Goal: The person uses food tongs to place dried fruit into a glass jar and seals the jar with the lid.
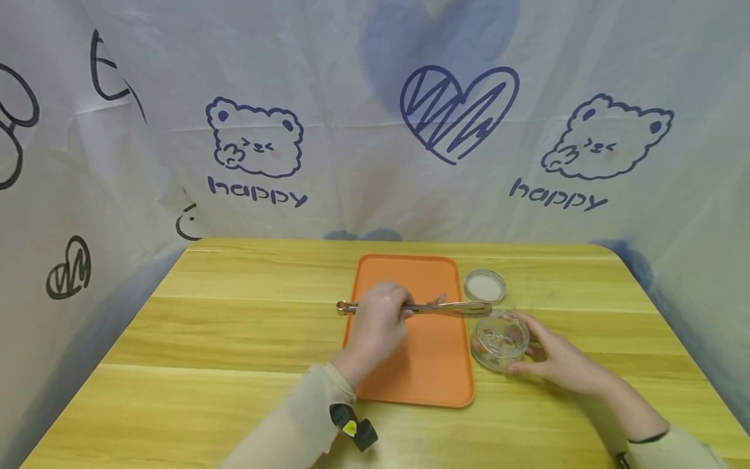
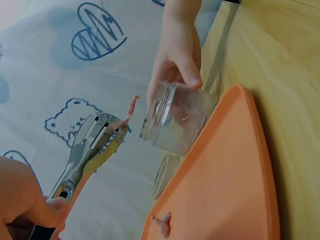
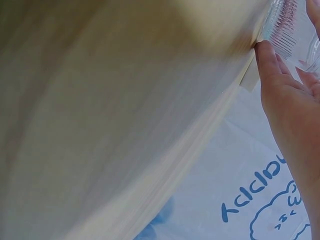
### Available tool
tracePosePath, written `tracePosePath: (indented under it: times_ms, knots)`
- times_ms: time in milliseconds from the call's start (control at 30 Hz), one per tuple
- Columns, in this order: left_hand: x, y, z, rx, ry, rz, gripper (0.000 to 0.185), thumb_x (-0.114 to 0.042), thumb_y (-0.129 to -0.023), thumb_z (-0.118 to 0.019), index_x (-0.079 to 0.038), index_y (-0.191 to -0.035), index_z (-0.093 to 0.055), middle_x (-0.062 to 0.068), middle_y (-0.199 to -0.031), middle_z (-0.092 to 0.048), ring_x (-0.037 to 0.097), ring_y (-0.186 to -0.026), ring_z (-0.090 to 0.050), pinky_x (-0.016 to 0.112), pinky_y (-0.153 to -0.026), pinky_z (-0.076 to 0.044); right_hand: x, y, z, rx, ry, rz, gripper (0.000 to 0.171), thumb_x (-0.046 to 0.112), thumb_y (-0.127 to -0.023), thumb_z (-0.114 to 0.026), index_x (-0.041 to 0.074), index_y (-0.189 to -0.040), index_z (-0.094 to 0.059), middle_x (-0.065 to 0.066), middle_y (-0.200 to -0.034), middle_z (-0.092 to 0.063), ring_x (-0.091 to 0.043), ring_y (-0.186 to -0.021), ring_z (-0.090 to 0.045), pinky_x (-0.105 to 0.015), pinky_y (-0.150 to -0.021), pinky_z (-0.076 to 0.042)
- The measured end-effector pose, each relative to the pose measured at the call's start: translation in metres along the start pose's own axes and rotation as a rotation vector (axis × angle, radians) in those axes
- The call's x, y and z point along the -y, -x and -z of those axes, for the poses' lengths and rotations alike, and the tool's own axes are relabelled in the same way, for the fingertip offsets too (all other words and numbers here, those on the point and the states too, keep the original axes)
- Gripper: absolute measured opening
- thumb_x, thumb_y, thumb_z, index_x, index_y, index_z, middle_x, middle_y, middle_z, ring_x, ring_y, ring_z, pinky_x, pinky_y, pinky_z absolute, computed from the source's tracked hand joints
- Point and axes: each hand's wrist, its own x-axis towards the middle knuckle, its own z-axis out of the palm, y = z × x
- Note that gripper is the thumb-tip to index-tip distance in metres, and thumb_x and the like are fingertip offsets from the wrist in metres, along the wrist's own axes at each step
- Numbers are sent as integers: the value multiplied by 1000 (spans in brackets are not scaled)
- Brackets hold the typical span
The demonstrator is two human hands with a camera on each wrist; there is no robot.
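While both sleeves poke in from the bottom edge, a black gadget sits at the cuff of the left one, so that's the nearest stuff. Left hand is up over the orange tray, fingers wrapped round some metal tongs by the handle. They lie pretty much sideways, with the head out by the back rim of the jar. Left wrist view shows a skinny pink bit sticking out of the tongs' tip, near the jar's mouth but not touching it.

Right hand has the jar from the right side, thumb on the near side and fingers round the back. It's clear, mouth uncovered, just beside the tray's right edge. Something pinkish shows through the wall, but I can't tell if it's contents or just fingers behind it. A second pink bit is lying on the tray, past the tongs from the head cam.

Further back there's a round lid on the wooden table, right by the tray. Behind everything hangs a pale cloth with doodled bears, hearts and "happy" on it.
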Motion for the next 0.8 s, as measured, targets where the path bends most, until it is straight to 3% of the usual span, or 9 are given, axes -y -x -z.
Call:
tracePosePath:
  times_ms: [167, 433, 633, 800]
  knots:
    - [-8, -2, -5, 41, -6, -11, 14, -3, -75, -79, -11, -78, -68, -2, -76, -60, 17, -73, -56, 32, -69, -48, 0, 0, 0, -1, 5, 6, 92, 31, -80, -77, 14, -150, -21, -24, -137, -44, -39, -120, -50, -41, -96, -43]
    - [-13, -2, -11, 72, -34, -5, 14, -5, -75, -80, -12, -78, -68, -3, -75, -58, 14, -71, -55, 28, -65, -46, 0, 0, 1, 1, -25, 20, 90, 29, -79, -78, 13, -149, -24, -23, -136, -46, -37, -118, -52, -18, -93, -41]
    - [-14, -2, -13, 69, -28, -1, 15, -5, -75, -80, -12, -78, -67, -4, -75, -58, 14, -71, -55, 27, -63, -45, 1, 0, 0, 0, -13, 34, 89, 28, -79, -78, 13, -149, -24, -25, -135, -46, -38, -117, -53, -28, -94, -44]
    - [-14, -2, -13, 75, -38, -6, 15, -6, -75, -80, -12, -78, -67, -4, -75, -57, 14, -71, -55, 27, -64, -45, 1, 0, 1, -1, -1, 7, 90, 31, -79, -78, 14, -150, -23, -23, -137, -45, -37, -119, -52, -18, -93, -40]
